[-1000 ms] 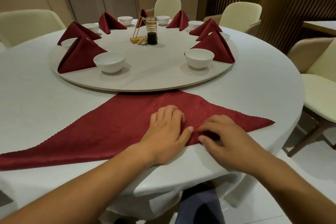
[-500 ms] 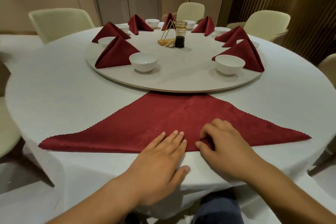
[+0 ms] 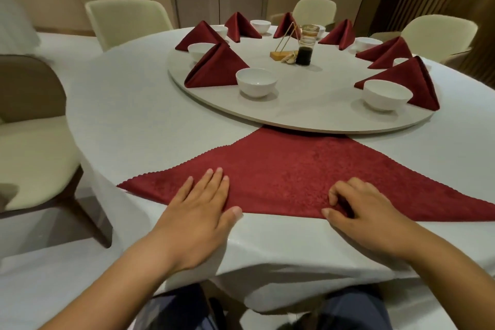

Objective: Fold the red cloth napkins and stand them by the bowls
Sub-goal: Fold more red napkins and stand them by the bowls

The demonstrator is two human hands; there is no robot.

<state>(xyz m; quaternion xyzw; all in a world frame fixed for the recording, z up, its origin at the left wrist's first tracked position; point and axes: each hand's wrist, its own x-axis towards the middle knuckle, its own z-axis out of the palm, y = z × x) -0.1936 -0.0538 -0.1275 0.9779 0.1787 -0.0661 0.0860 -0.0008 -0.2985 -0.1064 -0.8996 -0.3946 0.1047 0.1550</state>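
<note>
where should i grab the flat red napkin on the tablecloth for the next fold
Probably its left corner tip, pinched from the left side. The flat red napkin lies as a wide triangle; that tip is thin, free and unpinned, while the far point meets the turntable rim. The left hand lies flat near it; the right hand pinches the near edge.

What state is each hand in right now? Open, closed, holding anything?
Left hand: open, fingers flat, pressing on the red napkin.
Right hand: closed, fingers curled, pinching the napkin's near edge.
</note>
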